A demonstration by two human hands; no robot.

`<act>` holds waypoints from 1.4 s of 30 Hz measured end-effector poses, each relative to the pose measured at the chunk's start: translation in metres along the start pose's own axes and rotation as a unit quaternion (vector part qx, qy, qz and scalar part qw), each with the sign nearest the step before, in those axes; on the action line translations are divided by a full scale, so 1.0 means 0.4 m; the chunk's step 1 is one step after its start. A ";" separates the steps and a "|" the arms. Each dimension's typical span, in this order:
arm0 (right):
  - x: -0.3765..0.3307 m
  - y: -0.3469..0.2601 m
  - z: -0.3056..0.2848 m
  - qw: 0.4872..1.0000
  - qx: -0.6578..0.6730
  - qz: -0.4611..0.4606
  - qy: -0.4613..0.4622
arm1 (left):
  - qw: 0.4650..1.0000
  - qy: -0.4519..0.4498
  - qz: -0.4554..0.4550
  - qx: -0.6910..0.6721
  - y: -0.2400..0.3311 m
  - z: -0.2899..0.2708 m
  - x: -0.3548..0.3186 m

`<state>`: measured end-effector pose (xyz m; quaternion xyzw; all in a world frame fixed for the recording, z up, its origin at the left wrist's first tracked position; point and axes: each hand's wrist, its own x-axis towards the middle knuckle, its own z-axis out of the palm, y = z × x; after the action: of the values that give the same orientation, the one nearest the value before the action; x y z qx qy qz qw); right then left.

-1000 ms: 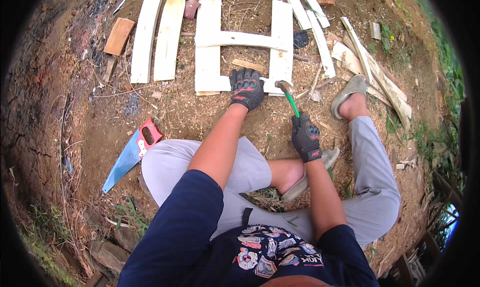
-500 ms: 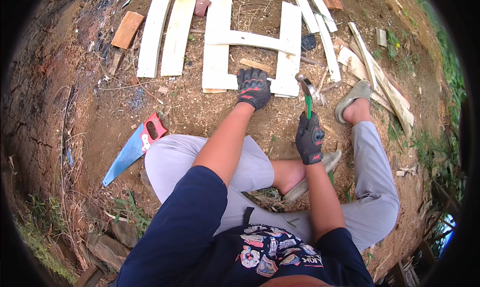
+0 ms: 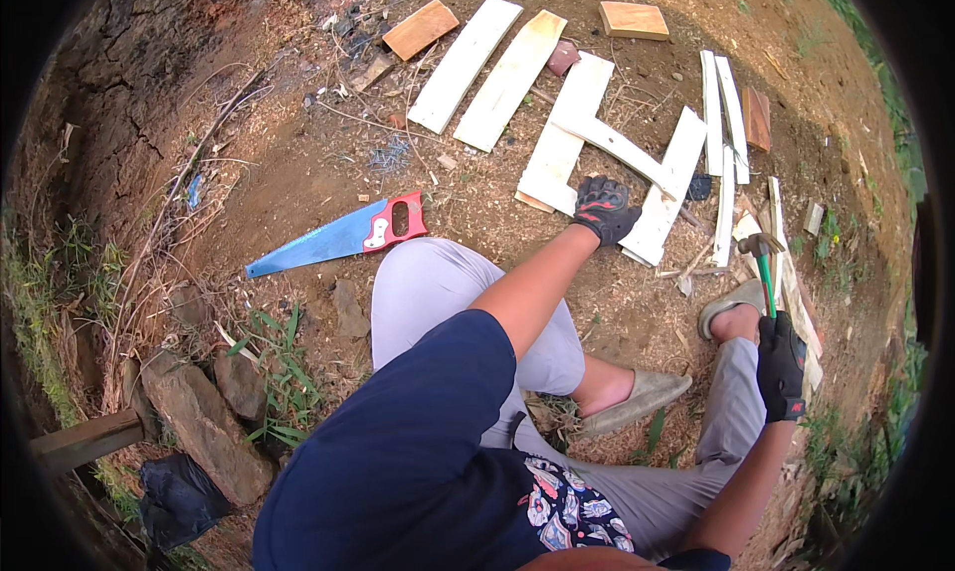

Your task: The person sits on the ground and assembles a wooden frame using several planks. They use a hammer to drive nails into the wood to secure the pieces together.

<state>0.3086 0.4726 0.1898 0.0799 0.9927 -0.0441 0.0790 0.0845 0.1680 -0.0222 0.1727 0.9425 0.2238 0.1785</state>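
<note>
Two pale upright boards, a left one [image 3: 582, 94] and a right one [image 3: 681, 158], lie on the ground, joined by an upper crosspiece [image 3: 617, 151] and a lower crosspiece [image 3: 549, 190]. My black-gloved left hand [image 3: 605, 211] is on the lower crosspiece, fingers curled over it and hiding its right part. Out to the right, beside my right shin, my gloved right hand [image 3: 781, 367] is closed round the green handle of a claw hammer [image 3: 764, 263]. The hammer's metal head points away from me, apart from the boards.
A handsaw [image 3: 333, 241] with a blue blade and red handle lies left of my knee. Two loose pale boards [image 3: 487, 84] rest beyond it, near brown wood blocks [image 3: 420, 29]. Thin strips [image 3: 731, 123] and scrap wood [image 3: 791, 292] lie on the right. Rocks [image 3: 199, 422] sit at lower left.
The view has turned left, shifting the scene rightward and tilting it. My right hand has carried the hammer away from the right board, outward past my right foot. My left hand stays at the lower crosspiece.
</note>
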 end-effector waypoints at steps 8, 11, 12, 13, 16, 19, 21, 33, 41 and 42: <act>-0.161 0.179 -0.110 0.913 0.196 0.311 -0.175 | 0.995 -0.003 -0.098 0.024 -0.268 -0.516 0.010; -0.158 0.246 -0.091 0.866 0.351 0.301 -0.188 | 0.972 0.078 -0.171 0.138 -0.581 -0.569 -0.046; -0.145 0.244 -0.089 0.863 0.364 0.296 -0.186 | 0.954 0.109 -0.168 0.221 -0.676 -0.571 -0.090; -0.133 0.250 -0.080 0.855 0.372 0.310 -0.186 | 0.946 0.064 -0.167 0.272 -0.762 -0.590 -0.118; -0.117 0.294 -0.067 0.873 0.314 0.322 -0.189 | 0.945 0.016 -0.136 0.296 -0.860 -0.602 -0.161; -0.120 0.329 -0.056 0.887 0.290 0.300 -0.196 | 0.942 0.030 -0.079 0.324 -0.863 -0.582 -0.192; -0.093 0.307 -0.045 0.881 0.302 0.297 -0.212 | 0.933 0.003 -0.126 0.337 -0.946 -0.583 -0.181; -0.093 0.270 -0.053 0.886 0.302 0.279 -0.213 | 0.947 -0.021 -0.230 0.226 -0.900 -0.635 -0.196; -0.101 0.253 -0.070 0.881 0.297 0.303 -0.210 | 0.951 -0.007 -0.226 0.210 -0.812 -0.636 -0.188; -0.102 0.247 -0.073 0.878 0.298 0.308 -0.212 | 0.951 0.005 -0.228 0.210 -0.810 -0.630 -0.178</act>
<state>0.3605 0.5666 0.2177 0.3905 0.8172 -0.3271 0.2697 -0.0369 -0.2238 0.0503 -0.0144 0.9834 -0.0252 0.1793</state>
